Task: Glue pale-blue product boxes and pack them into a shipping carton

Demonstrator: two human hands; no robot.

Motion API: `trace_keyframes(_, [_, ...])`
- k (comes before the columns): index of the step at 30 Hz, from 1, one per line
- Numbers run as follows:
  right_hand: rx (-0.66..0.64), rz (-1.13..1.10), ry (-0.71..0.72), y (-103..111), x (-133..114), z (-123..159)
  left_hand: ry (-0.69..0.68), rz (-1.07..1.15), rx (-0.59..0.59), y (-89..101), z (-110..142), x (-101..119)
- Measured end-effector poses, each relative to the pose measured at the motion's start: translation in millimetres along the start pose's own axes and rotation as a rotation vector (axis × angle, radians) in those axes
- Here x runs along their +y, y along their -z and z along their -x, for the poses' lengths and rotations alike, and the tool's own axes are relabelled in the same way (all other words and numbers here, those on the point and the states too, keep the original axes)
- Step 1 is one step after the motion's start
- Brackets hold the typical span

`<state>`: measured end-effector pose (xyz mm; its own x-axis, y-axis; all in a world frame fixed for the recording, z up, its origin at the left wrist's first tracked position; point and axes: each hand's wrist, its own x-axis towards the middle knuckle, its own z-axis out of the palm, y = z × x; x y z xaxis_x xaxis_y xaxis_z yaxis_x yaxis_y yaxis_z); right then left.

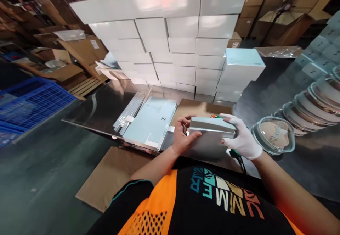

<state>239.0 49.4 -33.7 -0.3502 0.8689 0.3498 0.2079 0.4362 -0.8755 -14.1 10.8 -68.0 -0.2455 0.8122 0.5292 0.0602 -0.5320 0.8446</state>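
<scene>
Between my two hands is a white cardboard box [209,141], tilted above the table's near edge, with a gap along its top like a partly folded flap. My bare left hand [184,134] grips its left end, thumb on the near face. At the right end my right hand [243,137], in a white glove with bare fingertips showing, holds it with thumb and fingers. A green tool with a black cord [236,155] lies below my right hand, partly hidden. Left of the box lies a stack of flat white cartons [151,119] with a black mark.
Stacked white boxes [183,26] form a wall at the back. Clear strips [130,112] lie on the dark table [101,111]. Right stand a lidded glass container [273,135] and stacked round containers [310,107]. A blue crate [34,100] and flat cardboard [111,178] are at left.
</scene>
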Motion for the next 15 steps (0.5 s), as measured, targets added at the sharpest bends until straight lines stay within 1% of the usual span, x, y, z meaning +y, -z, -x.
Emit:
trace_keyframes(1, [-0.031, 0.014, 0.037, 3.6, -1.0, 4.9, -0.016, 0.007, -0.008, 1.0, -0.5, -0.2])
trace_keyframes(2, [-0.066, 0.015, 0.066, 6.2, -3.0, 9.3, -0.041, -0.010, -0.043, 2.8, -1.8, 0.7])
trace_keyframes(4, [-0.126, 0.006, 0.093, 8.6, -9.2, 15.7, -0.129, -0.070, -0.182, 7.7, -6.4, 5.1])
trace_keyframes(6, [-0.163, 0.004, 0.121, 8.3, -16.6, 18.8, -0.219, -0.058, -0.333, 12.8, -12.1, 10.7])
trace_keyframes(8, [-0.167, 0.006, 0.162, 7.2, -22.9, 18.8, -0.240, -0.016, -0.416, 16.2, -16.5, 15.2])
trace_keyframes(9, [-0.163, 0.007, 0.182, 6.9, -24.9, 18.2, -0.227, -0.017, -0.430, 17.1, -17.8, 16.7])
trace_keyframes(12, [-0.154, -0.005, 0.242, 6.0, -23.7, 18.1, -0.200, -0.075, -0.421, 16.9, -17.8, 19.1])
trace_keyframes(14, [-0.138, -0.008, 0.237, 2.9, -15.5, 23.8, -0.246, -0.056, -0.420, 15.5, -15.2, 19.3])
trace_keyframes(15, [-0.112, -0.004, 0.201, -0.3, -9.1, 28.6, -0.278, -0.032, -0.424, 15.2, -13.4, 18.7])
